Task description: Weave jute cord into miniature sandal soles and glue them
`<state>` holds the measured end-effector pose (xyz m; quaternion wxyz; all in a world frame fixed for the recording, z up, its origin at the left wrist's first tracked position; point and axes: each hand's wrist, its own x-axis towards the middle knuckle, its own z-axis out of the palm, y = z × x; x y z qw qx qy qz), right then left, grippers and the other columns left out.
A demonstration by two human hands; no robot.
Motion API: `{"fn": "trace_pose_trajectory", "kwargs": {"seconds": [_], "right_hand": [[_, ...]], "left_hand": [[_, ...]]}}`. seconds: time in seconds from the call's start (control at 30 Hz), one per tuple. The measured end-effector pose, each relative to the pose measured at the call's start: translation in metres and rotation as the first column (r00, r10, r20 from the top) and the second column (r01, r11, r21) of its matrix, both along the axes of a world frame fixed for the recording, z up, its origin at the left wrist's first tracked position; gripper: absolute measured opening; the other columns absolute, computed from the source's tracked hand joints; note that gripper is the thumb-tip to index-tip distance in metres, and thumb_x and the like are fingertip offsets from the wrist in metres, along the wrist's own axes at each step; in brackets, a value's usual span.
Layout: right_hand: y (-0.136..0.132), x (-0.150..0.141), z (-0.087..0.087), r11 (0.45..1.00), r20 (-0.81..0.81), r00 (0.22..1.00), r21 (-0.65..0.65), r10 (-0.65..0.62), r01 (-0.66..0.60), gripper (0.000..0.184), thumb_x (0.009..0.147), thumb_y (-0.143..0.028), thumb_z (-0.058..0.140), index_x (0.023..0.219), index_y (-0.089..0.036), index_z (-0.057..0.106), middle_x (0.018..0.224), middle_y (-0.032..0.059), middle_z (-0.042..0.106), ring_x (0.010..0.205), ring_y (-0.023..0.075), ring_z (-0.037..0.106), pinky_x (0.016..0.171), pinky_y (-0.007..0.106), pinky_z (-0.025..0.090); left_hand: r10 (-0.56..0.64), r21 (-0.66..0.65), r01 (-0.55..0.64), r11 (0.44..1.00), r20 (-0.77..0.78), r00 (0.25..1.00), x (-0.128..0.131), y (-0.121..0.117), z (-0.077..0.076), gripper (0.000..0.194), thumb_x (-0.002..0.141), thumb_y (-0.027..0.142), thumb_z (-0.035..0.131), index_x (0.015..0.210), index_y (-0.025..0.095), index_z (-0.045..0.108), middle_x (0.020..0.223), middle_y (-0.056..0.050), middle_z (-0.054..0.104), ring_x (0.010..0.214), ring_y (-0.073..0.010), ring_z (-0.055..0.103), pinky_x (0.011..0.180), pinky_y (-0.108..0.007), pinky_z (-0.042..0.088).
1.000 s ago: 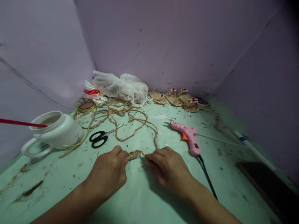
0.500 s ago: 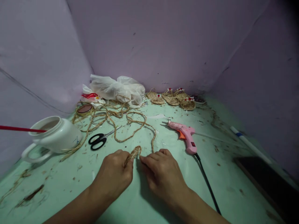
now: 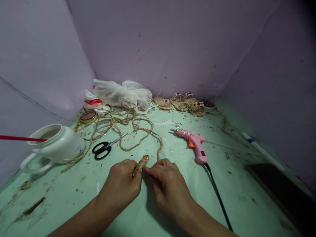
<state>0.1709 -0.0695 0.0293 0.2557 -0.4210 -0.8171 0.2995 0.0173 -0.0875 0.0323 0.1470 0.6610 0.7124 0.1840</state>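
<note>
My left hand point(image 3: 124, 177) is closed around a small coil of braided straw rope point(image 3: 142, 163), whose rounded end shows above the thumb. Right beside it, my right hand point(image 3: 168, 181) pinches the same rope, with its fingertips against the coil. From the right hand the loose braided rope point(image 3: 159, 148) runs away over the green tabletop in wide loops. Black-handled scissors point(image 3: 103, 149) lie left of my hands with their blades toward the rope. To the right rests a pink glue gun point(image 3: 194, 141), its nozzle facing left.
A white mug point(image 3: 59, 144) with a red stick in it stands tilted at the left. Behind are a clear plastic bag point(image 3: 123, 93), a round tin point(image 3: 88, 116) and several woven slippers point(image 3: 179, 104) with red beads. A dark flat slab point(image 3: 278, 194) lies at right.
The loop of rope standing up between my hands has been drawn down onto the coil. My right hand has come slightly closer to the left.
</note>
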Motion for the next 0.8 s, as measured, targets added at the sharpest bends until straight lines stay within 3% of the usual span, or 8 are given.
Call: {"fn": "trace_pose_trajectory", "kwargs": {"seconds": [0.33, 0.5, 0.67, 0.8], "right_hand": [[0.001, 0.0004, -0.0036, 0.999, -0.062, 0.998, -0.026, 0.025, -0.027, 0.042, 0.069, 0.008, 0.049, 0.091, -0.019, 0.071, 0.084, 0.0064, 0.065, 0.088, 0.0224, 0.049, 0.075, 0.034, 0.044], [0.0007, 0.0017, -0.0006, 0.997, 0.017, 0.999, -0.063, 0.043, -0.042, 0.047, 0.066, 0.01, 0.048, 0.094, -0.02, 0.071, 0.09, 0.0065, 0.065, 0.093, 0.0228, 0.049, 0.079, 0.035, 0.044], [0.0028, 0.0042, 0.0006, 0.997, 0.099, 0.993, -0.055, 0.061, -0.056, 0.045, 0.064, 0.006, 0.051, 0.094, -0.02, 0.072, 0.088, 0.0065, 0.068, 0.087, 0.023, 0.055, 0.075, 0.034, 0.045], [0.0059, 0.0052, -0.0016, 0.999, 0.065, 0.997, -0.023, 0.046, -0.044, 0.04, 0.062, 0.006, 0.049, 0.081, -0.021, 0.072, 0.076, 0.003, 0.072, 0.075, 0.0199, 0.063, 0.069, 0.03, 0.045]], "left_hand": [[-0.059, 0.039, 0.058, 0.998, 0.023, 0.998, -0.0006, -0.0006, -0.0037, 0.022, 0.08, 0.021, 0.044, 0.06, 0.017, 0.051, 0.061, -0.002, 0.053, 0.058, -0.0142, 0.049, 0.057, -0.026, 0.034], [-0.087, 0.037, 0.086, 0.996, 0.029, 0.996, -0.0015, 0.0014, -0.0042, 0.02, 0.081, 0.02, 0.043, 0.066, 0.017, 0.056, 0.065, -0.003, 0.055, 0.062, -0.015, 0.051, 0.059, -0.027, 0.035], [-0.128, -0.015, 0.128, 0.992, 0.015, 0.992, -0.002, 0.0015, -0.0029, 0.023, 0.084, 0.022, 0.041, 0.071, 0.017, 0.059, 0.072, -0.005, 0.056, 0.067, -0.017, 0.053, 0.063, -0.028, 0.039], [-0.148, -0.042, 0.148, 0.988, -0.008, 0.989, 0.0007, 0.0001, 0.001, 0.028, 0.087, 0.025, 0.036, 0.076, 0.017, 0.06, 0.077, -0.006, 0.056, 0.071, -0.0188, 0.056, 0.068, -0.031, 0.042]]}}
